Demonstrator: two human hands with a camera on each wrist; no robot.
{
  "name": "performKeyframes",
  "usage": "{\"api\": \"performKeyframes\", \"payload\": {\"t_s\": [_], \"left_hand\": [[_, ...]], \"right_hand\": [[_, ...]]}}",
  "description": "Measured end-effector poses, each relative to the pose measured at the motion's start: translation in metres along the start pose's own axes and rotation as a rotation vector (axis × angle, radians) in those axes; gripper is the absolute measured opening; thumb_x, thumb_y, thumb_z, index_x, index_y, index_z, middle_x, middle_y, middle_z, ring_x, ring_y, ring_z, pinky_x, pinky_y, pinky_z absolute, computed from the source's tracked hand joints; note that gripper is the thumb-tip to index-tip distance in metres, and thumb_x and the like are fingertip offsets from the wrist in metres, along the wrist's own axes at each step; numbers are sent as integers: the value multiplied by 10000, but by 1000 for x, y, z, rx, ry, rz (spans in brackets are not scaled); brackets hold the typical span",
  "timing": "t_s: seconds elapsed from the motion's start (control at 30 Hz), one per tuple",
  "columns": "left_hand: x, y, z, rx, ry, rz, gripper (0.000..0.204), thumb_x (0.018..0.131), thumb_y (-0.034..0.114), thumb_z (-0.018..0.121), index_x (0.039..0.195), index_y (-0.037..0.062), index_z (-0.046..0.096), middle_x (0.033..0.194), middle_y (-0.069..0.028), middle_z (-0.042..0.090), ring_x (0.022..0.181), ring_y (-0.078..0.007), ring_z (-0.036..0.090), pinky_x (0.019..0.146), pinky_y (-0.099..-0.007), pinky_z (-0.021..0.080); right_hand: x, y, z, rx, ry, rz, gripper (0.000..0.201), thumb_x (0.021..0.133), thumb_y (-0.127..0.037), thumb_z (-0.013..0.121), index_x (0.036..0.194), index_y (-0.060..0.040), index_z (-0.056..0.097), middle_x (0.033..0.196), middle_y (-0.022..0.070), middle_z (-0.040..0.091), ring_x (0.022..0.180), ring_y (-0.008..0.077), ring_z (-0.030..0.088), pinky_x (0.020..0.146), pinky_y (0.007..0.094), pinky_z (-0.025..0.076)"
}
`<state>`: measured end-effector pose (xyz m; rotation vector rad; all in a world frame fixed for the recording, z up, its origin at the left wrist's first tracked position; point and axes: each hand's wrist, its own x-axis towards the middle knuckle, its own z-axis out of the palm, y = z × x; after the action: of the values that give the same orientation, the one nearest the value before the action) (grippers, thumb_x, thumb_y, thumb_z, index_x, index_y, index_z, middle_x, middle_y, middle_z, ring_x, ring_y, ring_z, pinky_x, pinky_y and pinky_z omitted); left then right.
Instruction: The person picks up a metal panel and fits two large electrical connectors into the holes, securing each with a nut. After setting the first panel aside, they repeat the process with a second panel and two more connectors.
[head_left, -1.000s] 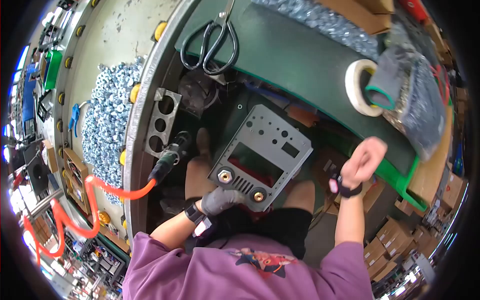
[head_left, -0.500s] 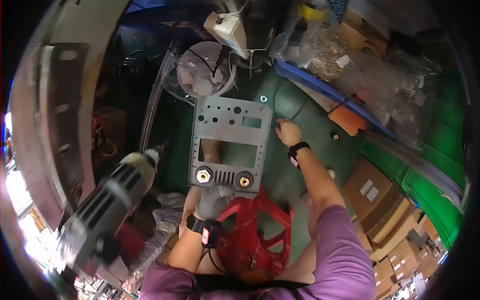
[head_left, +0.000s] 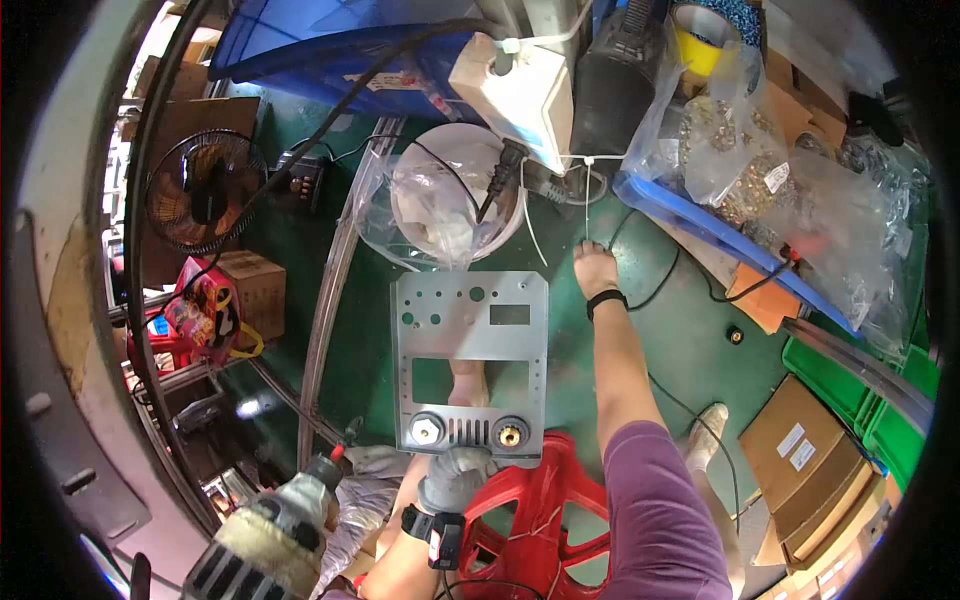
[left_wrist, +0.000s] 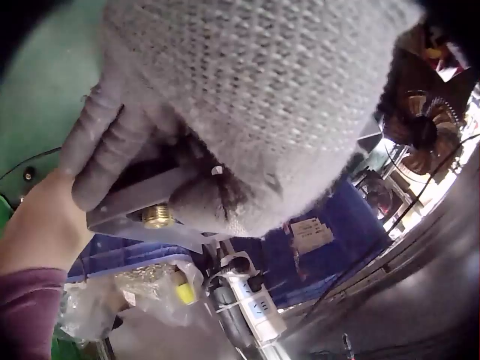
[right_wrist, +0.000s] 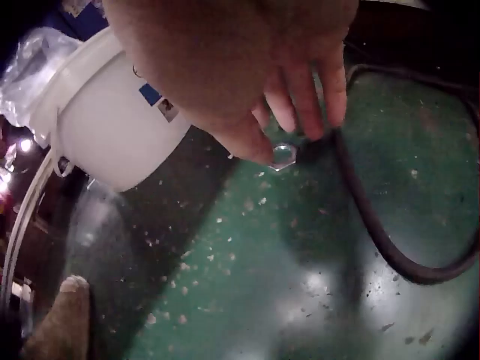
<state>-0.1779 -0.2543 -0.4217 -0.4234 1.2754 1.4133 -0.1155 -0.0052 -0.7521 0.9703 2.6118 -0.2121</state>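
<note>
My gloved left hand grips the lower edge of a grey metal panel with round and rectangular cutouts. Two round sockets sit along the panel's bottom; a hex nut shows on the left one, and brass on the right. From the left wrist view, glove fingers wrap the panel's edge beside a brass thread. Bare, my right hand reaches down to the green floor. A loose hex nut lies there, the thumb tip right at its rim and the other fingers extended beyond it.
A white bucket stands beside the right hand, and a black cable curves across the floor. A red stool is below the panel. At lower left hangs a power tool. A blue tray holds bagged parts.
The view has tipped down from the workbench to the floor. My right hand has moved forward and down to the loose nut. The left hand still holds the panel.
</note>
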Motion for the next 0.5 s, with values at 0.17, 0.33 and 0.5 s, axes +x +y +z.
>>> {"api": "performKeyframes", "payload": {"t_s": [0.17,0.33,0.5], "left_hand": [[2,-28,-48,136,-112,3,138,749,114,607,683,5,662,792,-155,687,733,-249,666,677,-325,535],[-1,-31,-22,-139,-226,144,168,832,116,563,821,7,691,815,-216,695,767,-354,698,770,-453,571],[-4,-24,19,-138,-48,-40,167,762,70,590,892,28,685,819,-174,692,731,-320,676,700,-430,562]], "right_hand": [[-1,7,37,166,-5,31,263,800,-199,630,1018,-53,616,979,96,624,929,267,636,778,366,549],[-110,62,15,1134,313,679,372,666,-268,776,937,-53,640,1177,169,588,1108,332,567,971,387,450],[-223,166,50,578,325,901,319,653,-242,774,907,-80,668,1428,214,345,1299,414,339,1098,440,317]]}}
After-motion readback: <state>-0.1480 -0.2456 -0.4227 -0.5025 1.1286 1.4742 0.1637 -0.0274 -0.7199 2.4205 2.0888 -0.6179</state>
